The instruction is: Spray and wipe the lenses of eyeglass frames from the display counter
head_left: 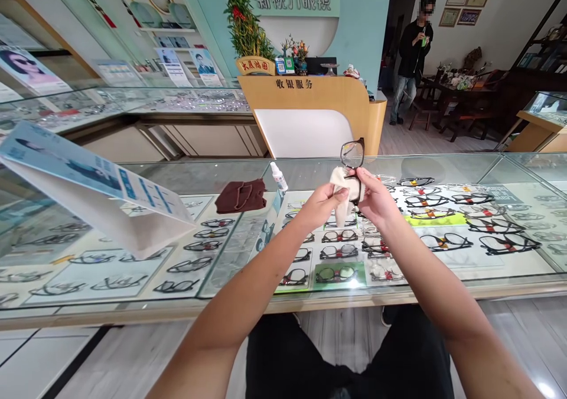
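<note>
A pair of dark-framed eyeglasses (353, 154) is held up above the glass counter, one lens pointing upward. My right hand (376, 197) grips the frame from the right side, thumb near the bridge. My left hand (322, 203) pinches a cream-coloured cleaning cloth (339, 179) that wraps the lower lens. The cloth hides most of that lens and part of the frame, and one end hangs down. To the left of my hands, a small white spray bottle (279, 177) stands on the counter beside a dark brown drawstring pouch (241, 195).
Under the glass top (248, 251) lie rows of eyeglasses (339, 251). A folded blue-and-white display card (110, 180) stands at the left. Beyond are a wooden cashier desk (376, 121) and a person (411, 56) standing with something green in hand.
</note>
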`<state>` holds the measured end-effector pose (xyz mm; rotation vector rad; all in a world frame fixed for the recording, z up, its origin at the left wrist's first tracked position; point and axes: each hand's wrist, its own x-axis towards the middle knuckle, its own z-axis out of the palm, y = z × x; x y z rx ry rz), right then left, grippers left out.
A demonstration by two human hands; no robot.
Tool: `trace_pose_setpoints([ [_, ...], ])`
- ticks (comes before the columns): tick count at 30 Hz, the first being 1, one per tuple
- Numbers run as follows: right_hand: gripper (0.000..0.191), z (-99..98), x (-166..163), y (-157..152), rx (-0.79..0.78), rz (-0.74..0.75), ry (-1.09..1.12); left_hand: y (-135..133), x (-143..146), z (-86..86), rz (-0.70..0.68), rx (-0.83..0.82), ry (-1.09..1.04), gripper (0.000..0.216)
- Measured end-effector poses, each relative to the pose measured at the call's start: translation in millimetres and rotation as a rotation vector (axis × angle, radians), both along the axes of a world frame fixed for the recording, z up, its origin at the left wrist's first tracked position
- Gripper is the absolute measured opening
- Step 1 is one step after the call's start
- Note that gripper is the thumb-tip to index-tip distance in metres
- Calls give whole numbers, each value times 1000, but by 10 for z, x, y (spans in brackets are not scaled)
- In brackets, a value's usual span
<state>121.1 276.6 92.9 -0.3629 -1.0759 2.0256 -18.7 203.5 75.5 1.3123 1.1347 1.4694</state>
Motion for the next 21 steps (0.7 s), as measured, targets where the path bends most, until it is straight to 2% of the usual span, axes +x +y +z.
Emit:
trace_pose_setpoints([
  [3, 36, -2, 0, 6, -26, 12, -19, -25, -5, 41, -31, 9, 2, 63],
  [6, 33, -25, -4, -22, -47, 53, -24, -50, 28, 65, 6, 9, -31, 66],
  [10, 41, -64, -28, -73, -44, 104, -22, -69, 101, 61, 113, -9, -89, 59],
  [13, 46, -77, -58, -110, -51, 125, 2, -65, 139, 48, 205, -1, -143, 61],
  [17, 43, -72, -79, -139, -65, 94, 30, -24, 132, 17, 363, 73, -138, 68],
  [21, 43, -50, -55, -116, -3, 65, -15, 34, 78, -39, 307, 20, -103, 76],
])
